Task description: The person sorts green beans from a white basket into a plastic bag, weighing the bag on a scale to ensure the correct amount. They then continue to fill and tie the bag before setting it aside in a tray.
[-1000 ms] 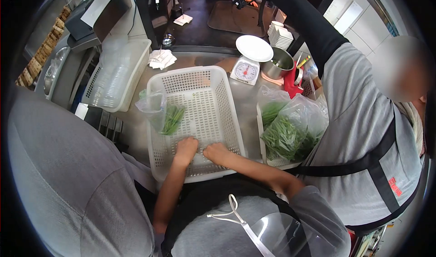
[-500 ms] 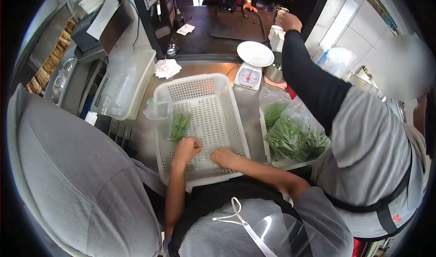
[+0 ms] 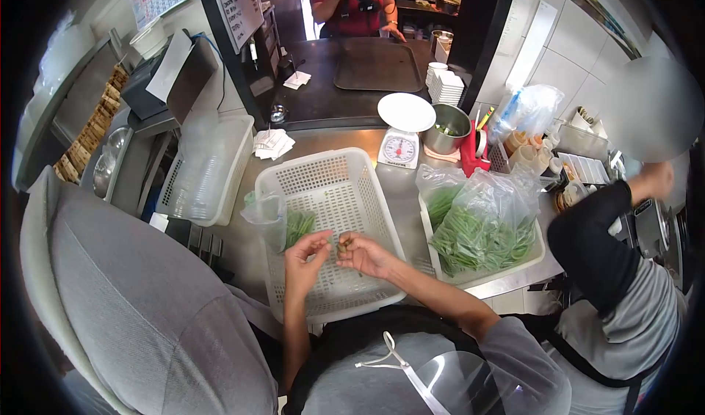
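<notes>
Over a white perforated basket [image 3: 290,167], my left hand [image 3: 307,255] is closed in a pinch, thumb against fingertips. Close on its right, my right hand [image 3: 365,256] has its fingers curled around small greenish-brown bits [image 3: 344,246]; I cannot tell what they are. Just beyond my left fingers, a bundle of thin cut green vegetables [image 3: 299,226] lies in the basket. A clear plastic bag [image 3: 264,213] hangs over the basket's left rim beside that bundle.
Right of the basket, a white tray [image 3: 507,274] holds bagged green vegetables [image 3: 481,231]. A kitchen scale [image 3: 399,149] bears a white plate [image 3: 406,112], next to a metal pot [image 3: 449,126]. One co-worker's grey back [image 3: 147,268] crowds the left; another's dark sleeve [image 3: 595,231] is at right.
My hands have opened from loose fists into fingertip grips and come closer together. The co-worker's arm at right has drawn back from the counter opening. The view has tilted up slightly.
</notes>
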Available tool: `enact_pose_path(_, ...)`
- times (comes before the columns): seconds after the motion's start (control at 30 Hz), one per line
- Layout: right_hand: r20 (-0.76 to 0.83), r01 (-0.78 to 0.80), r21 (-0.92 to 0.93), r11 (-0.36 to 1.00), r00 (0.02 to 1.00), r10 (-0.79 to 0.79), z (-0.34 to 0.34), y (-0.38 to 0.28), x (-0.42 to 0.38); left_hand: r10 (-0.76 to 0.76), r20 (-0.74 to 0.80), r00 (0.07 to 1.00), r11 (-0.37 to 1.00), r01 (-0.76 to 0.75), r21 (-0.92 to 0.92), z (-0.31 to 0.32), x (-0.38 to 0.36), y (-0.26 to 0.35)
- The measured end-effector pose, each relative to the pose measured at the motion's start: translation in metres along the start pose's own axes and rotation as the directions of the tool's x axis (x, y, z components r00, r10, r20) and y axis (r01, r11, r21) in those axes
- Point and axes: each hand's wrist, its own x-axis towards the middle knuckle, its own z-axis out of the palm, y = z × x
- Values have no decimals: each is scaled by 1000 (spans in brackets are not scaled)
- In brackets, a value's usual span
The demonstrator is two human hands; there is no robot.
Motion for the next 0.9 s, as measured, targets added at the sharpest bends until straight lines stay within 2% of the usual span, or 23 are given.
enact_pose_path(0.03,-65,-19,52,998,998,22,6,1,0,51,20,998,997,-52,53,5,-1,5)
enact_pose_path(0.1,-192,-48,163,985,978,80,21,5,0,137,114,984,948,-163,273,14,-2,21)
enact_pose_path(0.13,-146,-40,195,980,987,69,16,9,4,169,168,971,901,-221,373,17,-3,27)
enact_pose_path(0.2,-61,-32,262,965,997,50,-3,21,10,193,152,969,874,-240,423,20,-4,27)
enact_pose_path(0.3,-171,-69,184,980,980,101,-20,18,19,247,100,964,846,-265,463,12,-2,29)
enact_pose_path(0.4,-244,53,-68,996,967,-69,-5,-11,6,214,-66,975,863,-157,480,1,0,31)
enact_pose_path(0.5,-351,-20,-221,975,934,-61,0,-27,6,149,-128,981,858,-63,510,-19,-1,13)
enact_pose_path(0.57,-325,-107,-449,887,944,-50,-5,-24,19,103,-202,974,881,5,474,-31,-4,2)
enact_pose_path(0.6,-316,-146,-550,823,948,-43,-10,-18,25,67,-244,967,903,45,427,-35,-8,-3)
enact_pose_path(0.7,101,119,-872,475,993,-64,-40,25,55,18,-279,960,928,88,362,-38,-14,-9)
enact_pose_path(0.77,79,72,-996,60,990,117,-19,33,59,13,-277,961,934,87,347,-38,-16,-9)
enact_pose_path(0.8,41,74,-984,-161,979,199,-10,36,61,12,-276,961,937,86,338,-35,-17,-9)
enact_pose_path(0.9,-55,33,-891,-452,982,181,-9,62,69,-20,-280,960,943,111,314,-37,-24,-9)
